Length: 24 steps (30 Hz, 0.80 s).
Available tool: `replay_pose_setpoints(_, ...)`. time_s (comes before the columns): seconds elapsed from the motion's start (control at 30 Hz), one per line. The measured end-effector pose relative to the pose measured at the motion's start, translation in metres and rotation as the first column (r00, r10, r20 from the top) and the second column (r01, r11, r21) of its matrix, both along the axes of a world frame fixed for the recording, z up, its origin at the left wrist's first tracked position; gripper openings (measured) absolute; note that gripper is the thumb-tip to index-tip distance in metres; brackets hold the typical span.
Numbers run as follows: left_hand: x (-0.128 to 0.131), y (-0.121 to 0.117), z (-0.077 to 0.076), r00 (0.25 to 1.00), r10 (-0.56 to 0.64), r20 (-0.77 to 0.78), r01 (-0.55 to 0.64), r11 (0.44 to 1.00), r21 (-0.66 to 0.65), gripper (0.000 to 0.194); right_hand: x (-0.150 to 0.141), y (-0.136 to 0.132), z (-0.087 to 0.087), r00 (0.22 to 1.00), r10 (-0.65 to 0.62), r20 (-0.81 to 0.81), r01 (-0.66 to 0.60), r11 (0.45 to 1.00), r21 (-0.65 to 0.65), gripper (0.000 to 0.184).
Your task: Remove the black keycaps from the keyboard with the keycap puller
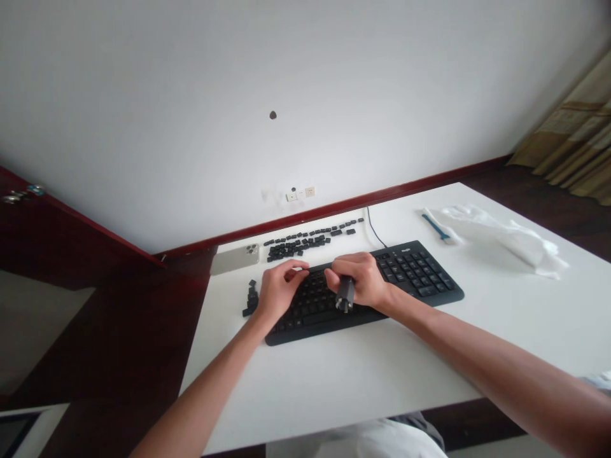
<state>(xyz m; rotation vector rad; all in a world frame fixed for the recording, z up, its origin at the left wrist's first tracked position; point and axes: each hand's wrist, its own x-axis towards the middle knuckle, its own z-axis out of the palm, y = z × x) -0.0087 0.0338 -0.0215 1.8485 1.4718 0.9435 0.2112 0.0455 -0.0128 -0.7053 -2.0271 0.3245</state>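
A black keyboard (pixel 329 317) lies at a slant on the white table, both hands over it. My right hand (pixel 361 275) is closed in a fist round a black-handled tool (pixel 345 294), whose metal pronged end points toward me. Over the keyboard's upper left part, my left hand (pixel 279 289) has thumb and index finger brought together in a pinch. Anything between those fingertips is too small to make out. Loose black keycaps (pixel 305 243) lie in rows behind the keyboard, and a smaller group of keycaps (pixel 251 299) sits left of my left hand.
A phone (pixel 236 259) lies at the table's back left. The keyboard's cable (pixel 375 234) runs toward the far edge. At the right are a blue and white brush (pixel 438 229) and a crumpled white plastic bag (pixel 510 238). The white table (pixel 515 331) ends near the wall.
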Motion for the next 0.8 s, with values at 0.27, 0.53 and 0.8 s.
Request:
replay_pose_setpoints(0.27, -0.005, 0.053, 0.006, 0.946, -0.138, -0.294, 0.144, 0.990, -0.002, 0.010, -0.008, -0.006, -0.004, 0.996, 0.086, -0.014, -0.085, 0.996, 0.018, 0.040)
replay_pose_setpoints(0.53, 0.019, 0.083, 0.006, 0.870, -0.184, -0.457, 0.211, 0.977, 0.010, 0.013, -0.013, -0.012, -0.010, 0.986, 0.169, -0.012, -0.169, 0.986, -0.010, 0.039)
replay_pose_setpoints(0.8, 0.024, 0.077, -0.010, 0.844, -0.154, -0.513, 0.253, 0.959, 0.129, 0.020, -0.010, -0.008, -0.011, 0.990, 0.133, -0.037, -0.135, 0.990, -0.049, 0.037)
